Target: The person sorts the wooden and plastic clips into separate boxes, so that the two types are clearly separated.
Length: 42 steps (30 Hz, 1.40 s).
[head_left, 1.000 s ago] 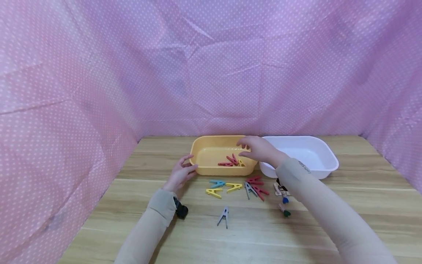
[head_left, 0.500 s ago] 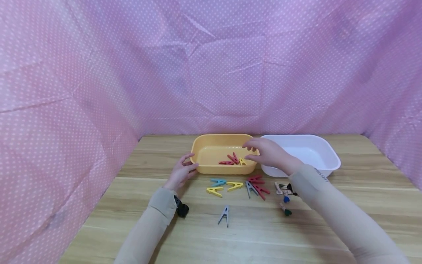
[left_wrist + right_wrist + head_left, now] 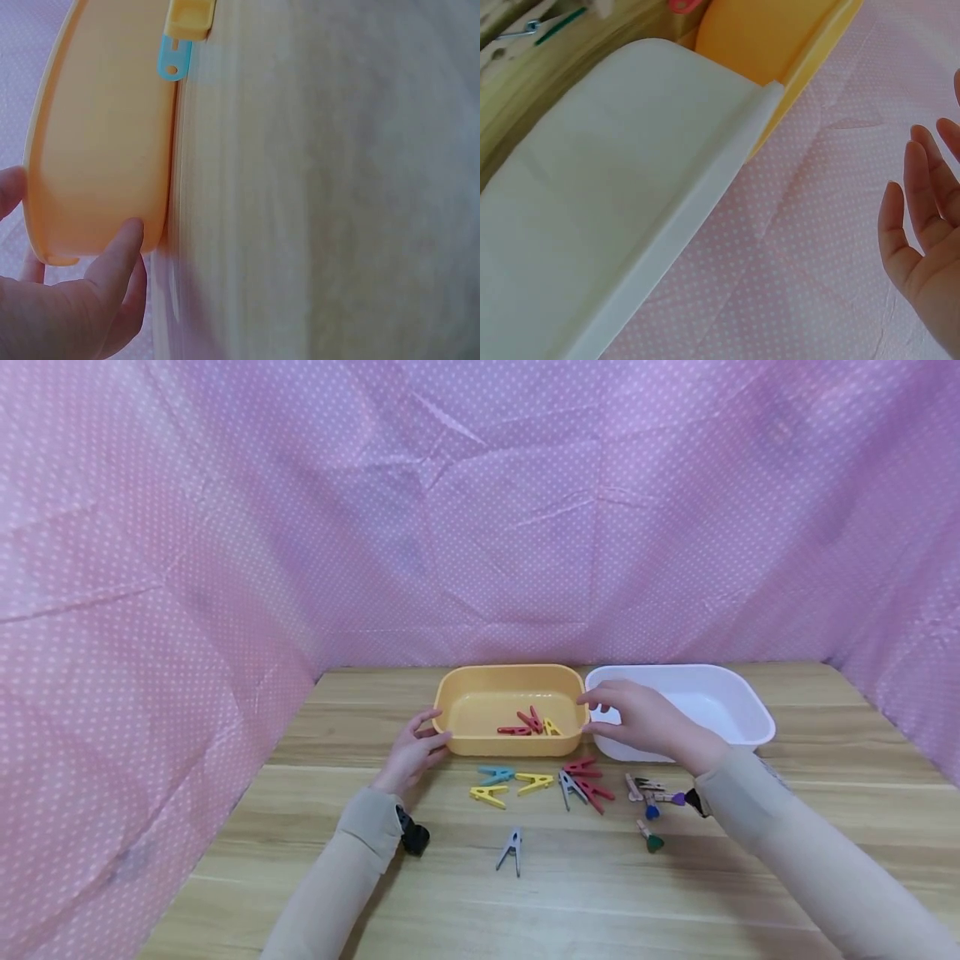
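Observation:
At the left end of the yellow basin, my left hand holds the rim and outer wall; the left wrist view shows fingers of the left hand on that wall. My right hand hovers with loosely bent, parted fingers over the left part of the white basin, fingertips near the yellow basin's right rim. Nothing shows between the fingers of the right hand in the right wrist view. Two red clothespins and a yellow clothespin lie inside the yellow basin.
In front of the basins lie a blue clothespin, two yellow clothespins, red clothespins and a grey clothespin. Another grey clothespin lies nearer. Small wooden clips with coloured ends lie right. Pink dotted cloth hangs behind.
My right hand has drawn back rightward from above the yellow basin to over the white basin's left side, uncovering more small clips. My left hand stays at the yellow basin's end.

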Each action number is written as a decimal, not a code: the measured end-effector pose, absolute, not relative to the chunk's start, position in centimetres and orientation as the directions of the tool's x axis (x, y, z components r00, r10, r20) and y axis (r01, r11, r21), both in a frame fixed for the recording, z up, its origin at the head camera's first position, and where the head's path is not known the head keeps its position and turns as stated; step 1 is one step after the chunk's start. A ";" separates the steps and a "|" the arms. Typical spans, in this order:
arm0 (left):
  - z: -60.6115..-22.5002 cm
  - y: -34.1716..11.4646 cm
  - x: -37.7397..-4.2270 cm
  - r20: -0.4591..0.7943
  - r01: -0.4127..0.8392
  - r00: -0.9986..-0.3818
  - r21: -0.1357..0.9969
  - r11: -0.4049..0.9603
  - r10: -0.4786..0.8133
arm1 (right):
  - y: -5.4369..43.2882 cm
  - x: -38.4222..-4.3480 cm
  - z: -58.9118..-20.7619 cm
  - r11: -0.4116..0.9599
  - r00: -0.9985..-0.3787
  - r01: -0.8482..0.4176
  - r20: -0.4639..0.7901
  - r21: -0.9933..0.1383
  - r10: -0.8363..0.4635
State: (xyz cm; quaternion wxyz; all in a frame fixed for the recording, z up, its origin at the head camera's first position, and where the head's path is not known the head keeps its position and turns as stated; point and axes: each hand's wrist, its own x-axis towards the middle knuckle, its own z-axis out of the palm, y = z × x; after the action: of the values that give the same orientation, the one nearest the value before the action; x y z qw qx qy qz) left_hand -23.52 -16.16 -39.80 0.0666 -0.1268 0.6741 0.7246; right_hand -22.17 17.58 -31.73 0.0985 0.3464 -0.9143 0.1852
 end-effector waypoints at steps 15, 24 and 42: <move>-39.6 -16.1 -23.4 -0.280 -0.275 -0.958 0.959 -0.069 -0.069 | 19.2 -20.2 -34.7 0.685 -0.735 -0.678 0.213 -0.267 -0.644; -39.4 -16.0 -23.3 -0.283 -0.278 -0.957 0.958 -0.073 -0.071 | 19.3 -19.2 -35.9 0.710 -0.769 -0.627 0.109 -0.320 -0.630; -39.6 -16.1 -23.3 -0.269 -0.266 -0.962 0.963 -0.051 -0.057 | 18.8 -18.6 -37.9 0.630 -0.673 -0.738 0.207 -0.242 -0.710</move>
State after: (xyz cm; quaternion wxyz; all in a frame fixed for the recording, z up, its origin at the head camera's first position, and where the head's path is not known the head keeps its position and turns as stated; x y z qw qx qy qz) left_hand -23.28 -16.12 -39.59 0.0730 -0.1179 0.6850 0.7152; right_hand -18.59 18.83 -37.94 0.0457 0.4016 -0.9015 0.1547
